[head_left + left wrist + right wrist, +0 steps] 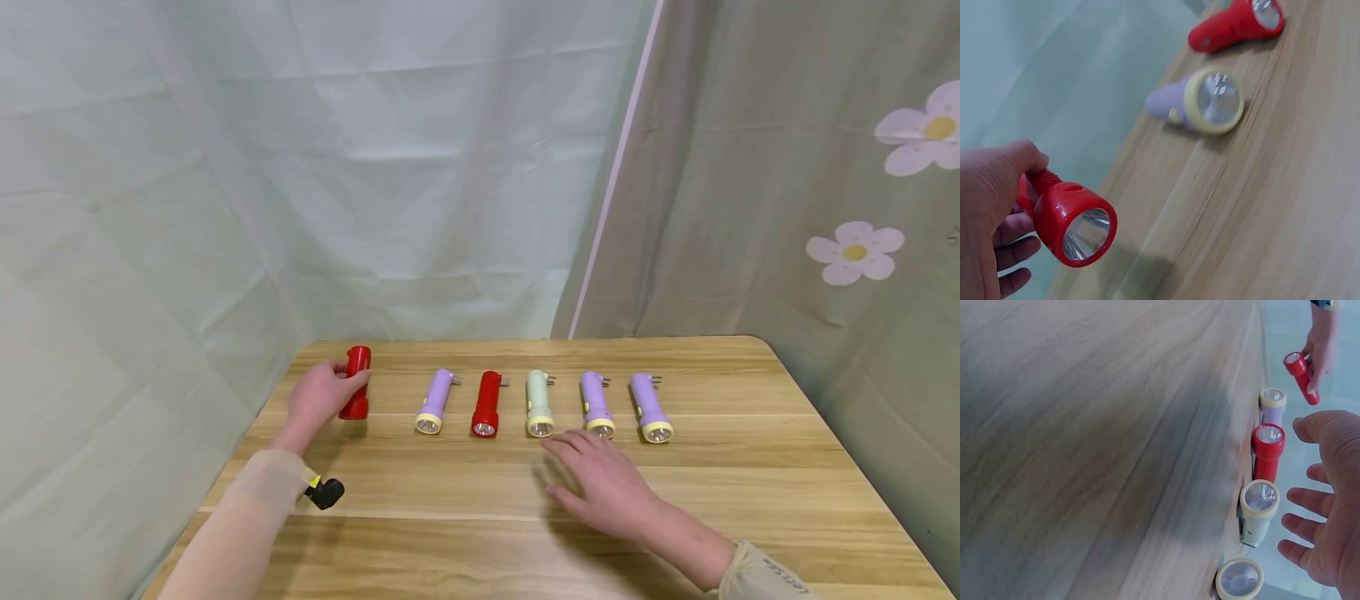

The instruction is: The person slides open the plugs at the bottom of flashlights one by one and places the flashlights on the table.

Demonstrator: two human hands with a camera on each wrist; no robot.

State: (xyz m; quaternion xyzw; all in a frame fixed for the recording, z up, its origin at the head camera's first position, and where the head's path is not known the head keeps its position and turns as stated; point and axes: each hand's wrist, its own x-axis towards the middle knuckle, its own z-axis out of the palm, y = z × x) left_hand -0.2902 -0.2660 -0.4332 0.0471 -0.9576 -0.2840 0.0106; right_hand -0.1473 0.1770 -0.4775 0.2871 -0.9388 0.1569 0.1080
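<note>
My left hand [324,393] grips a red flashlight [358,382] at the table's far left, thumb along its body. In the left wrist view that flashlight's clear lens [1087,234] faces the camera, over a shadow on the wood. To its right lie a purple flashlight [437,402], another red one [487,404], a pale green one [538,403] and two more purple ones, the nearer [596,404] and the outermost [651,407]. My right hand [600,483] is spread over the table in front of the green and purple flashlights, holding nothing.
The wooden table [450,550] carries the flashlights in a row near its back edge, lenses toward me, with plug prongs showing on the lying ones. Pale curtains [420,183] hang behind and on both sides. A small black device [326,492] sits at my left wrist.
</note>
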